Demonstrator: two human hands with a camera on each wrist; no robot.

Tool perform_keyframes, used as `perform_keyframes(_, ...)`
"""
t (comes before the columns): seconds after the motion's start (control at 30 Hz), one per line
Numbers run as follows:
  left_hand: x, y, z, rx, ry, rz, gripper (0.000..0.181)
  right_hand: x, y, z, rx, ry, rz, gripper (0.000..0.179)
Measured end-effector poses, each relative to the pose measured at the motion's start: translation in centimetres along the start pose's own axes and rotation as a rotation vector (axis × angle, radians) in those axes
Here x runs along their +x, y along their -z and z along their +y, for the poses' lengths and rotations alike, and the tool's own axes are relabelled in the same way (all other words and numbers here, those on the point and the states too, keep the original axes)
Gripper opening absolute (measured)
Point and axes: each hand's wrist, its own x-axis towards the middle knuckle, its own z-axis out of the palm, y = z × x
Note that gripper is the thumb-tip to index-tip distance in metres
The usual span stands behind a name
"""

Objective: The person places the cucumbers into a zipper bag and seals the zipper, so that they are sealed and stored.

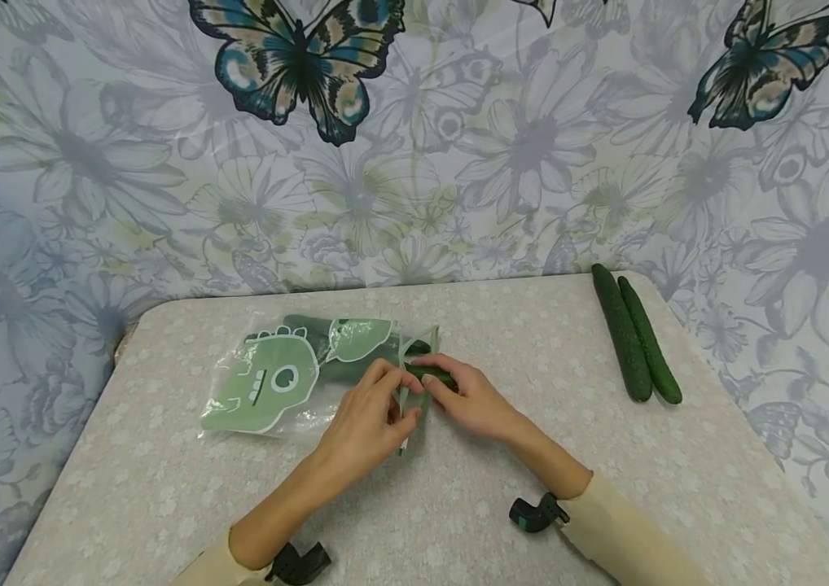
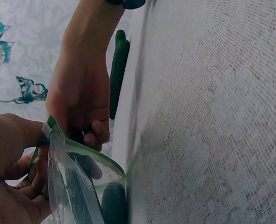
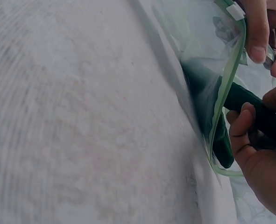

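a pale floral, round-cornered table (image 1: 532,342) is bearing a clear, green-printed plastic bag (image 1: 312,378); two long dark-green cucumbers (image 1: 620,338) are lying side by side at its far right.

Pale flower-patterned table (image 1: 502,480) with rounded far corners, floral backdrop (image 1: 532,146) behind and beside the table, teal-and-brown butterfly (image 1: 300,61) (wings spread) above the table's far edge, second, tilted butterfly (image 1: 769,69) up beyond the table's far right corner
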Motion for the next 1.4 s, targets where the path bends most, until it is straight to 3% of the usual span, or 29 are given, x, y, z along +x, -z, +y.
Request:
perform_keyframes(0.17,-0.2,0.0,0.0,-0.012,0.017,-0.008,0.025,-1.0,0.7,-0.2,-0.108,0.001,0.07,0.036)
perform_keyframes(0.33,-0.2,0.0,0.1,-0.008,0.016,-0.01,0.026,-2.1,1.6,-0.1,-0.043,-0.042,0.086,0.029)
perform_keyframes(0.5,-0.1,0.0,0.1,0.001,0.01,-0.008,0.026,-2.4,2.1,0.3,-0.022,-0.048,0.048,0.022)
perform_keyframes(0.93,0.0,0.0,0.3,0.01,-0.006,-0.01,0.026,-0.8,1.3,-0.1,0.021,0.011,0.019,0.026)
perform_keyframes(1.4,0.1,0.0,0.4,0.005,-0.037,0.016,0.027,1.0,0.0,-0.5,0.103,0.005,0.008,0.021)
